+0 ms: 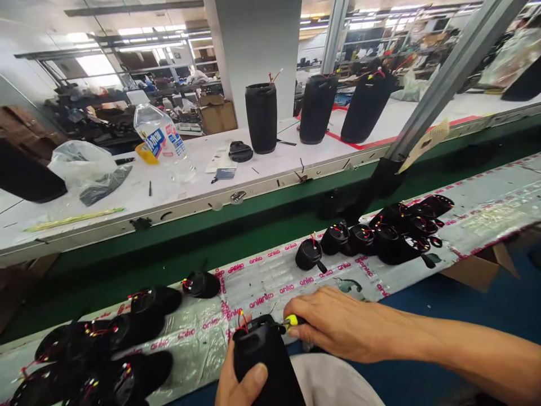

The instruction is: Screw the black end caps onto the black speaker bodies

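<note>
At the bottom centre my left hand (243,383) is wrapped round a black cylinder (270,361), which leans with its open end up. Red wires (242,322) stick out of that end. My right hand (310,321) is closed on a small tool with a yellow and black handle (292,321). The tool's thin metal end meets the upper right rim of the cylinder; exactly what it grips there is too small to tell.
Black cylinders with wires (203,283) stand and lie in groups on the tape-covered bench (262,276), left and right. A raised white shelf (203,180) beyond holds taller black cylinders (261,118), a plastic bottle (158,135) and bags. A metal post (448,84) rises at right.
</note>
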Demonstrator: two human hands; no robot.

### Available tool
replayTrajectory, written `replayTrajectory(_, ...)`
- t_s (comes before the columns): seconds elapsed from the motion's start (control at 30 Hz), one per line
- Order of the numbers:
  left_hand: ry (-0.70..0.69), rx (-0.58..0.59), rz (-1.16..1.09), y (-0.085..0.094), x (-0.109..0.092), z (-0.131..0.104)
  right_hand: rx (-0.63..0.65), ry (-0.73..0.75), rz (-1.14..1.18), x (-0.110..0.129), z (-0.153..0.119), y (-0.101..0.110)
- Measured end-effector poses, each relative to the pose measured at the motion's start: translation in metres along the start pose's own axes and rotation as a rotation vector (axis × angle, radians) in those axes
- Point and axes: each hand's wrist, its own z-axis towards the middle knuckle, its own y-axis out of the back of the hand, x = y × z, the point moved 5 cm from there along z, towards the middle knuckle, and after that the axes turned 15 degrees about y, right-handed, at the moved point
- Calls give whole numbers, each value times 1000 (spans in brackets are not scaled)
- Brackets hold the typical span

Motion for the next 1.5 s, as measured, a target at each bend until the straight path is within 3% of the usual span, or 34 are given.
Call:
replayTrajectory(0.3,101,7,-133,-5,12,-9,-7,266,-451,12,5,-19)
replayTrajectory(0.43,123,-6,-127,-7,12,-15,2,281,-564,15,4,-24)
replayTrajectory(0.87,124,6,-102,-13,6,-19,25,248,-551,13,3,-26)
replayTrajectory(1.33,29,-65,218,-8,4,-12,106,276,-599,15,-1,-28)
replayTrajectory(1.43,15,-55,180,-9,4,-13,137,235,-430,12,3,-18)
replayTrajectory(1.5,35,-24,131,-11,4,-14,49,200,-186,10,3,-4)
